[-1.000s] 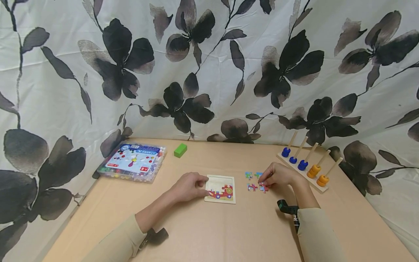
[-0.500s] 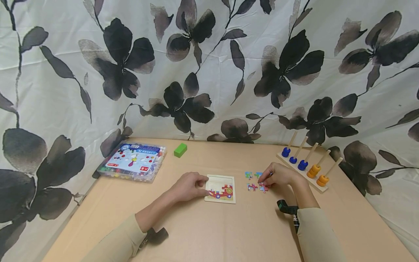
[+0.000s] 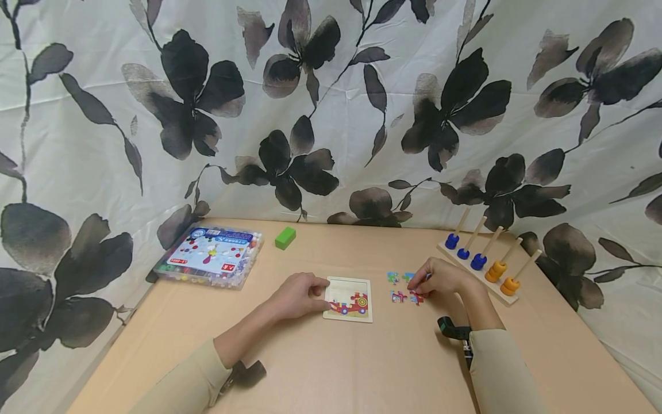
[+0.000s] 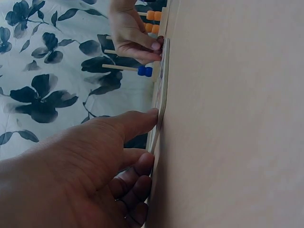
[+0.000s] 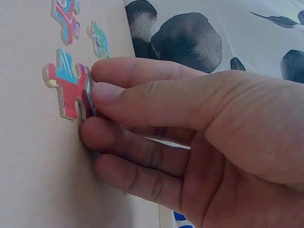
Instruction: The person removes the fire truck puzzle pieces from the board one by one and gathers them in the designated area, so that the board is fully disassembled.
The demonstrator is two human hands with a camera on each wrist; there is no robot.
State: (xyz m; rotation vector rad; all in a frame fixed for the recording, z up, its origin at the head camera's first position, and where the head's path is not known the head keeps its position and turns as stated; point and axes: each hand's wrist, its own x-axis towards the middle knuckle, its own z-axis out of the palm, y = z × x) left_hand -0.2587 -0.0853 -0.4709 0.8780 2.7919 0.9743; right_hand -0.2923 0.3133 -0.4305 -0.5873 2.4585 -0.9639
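Note:
My left hand point(image 3: 297, 296) holds the left edge of a square wooden puzzle board point(image 3: 349, 289), its thumb and fingers at the rim. Inside the board's pale frame, the lower part shows a red vehicle picture. On the right, my right hand point(image 3: 445, 276) pinches the edge of a red and blue jigsaw piece point(image 5: 71, 90) between thumb and index finger. That piece is close over the table, partly behind the fingertips. Beside it lie a red and blue piece point(image 3: 398, 296) and two green and blue ones, one of them a jigsaw piece point(image 3: 393, 278) at the far left of the group.
A wooden peg stand point(image 3: 491, 282) with blue and orange beads stands right of my right hand. At the back left are a clear plastic case point(image 3: 212, 256) of colourful parts and a green block point(image 3: 285, 237). A floral cloth point(image 3: 362, 144) hangs behind the table.

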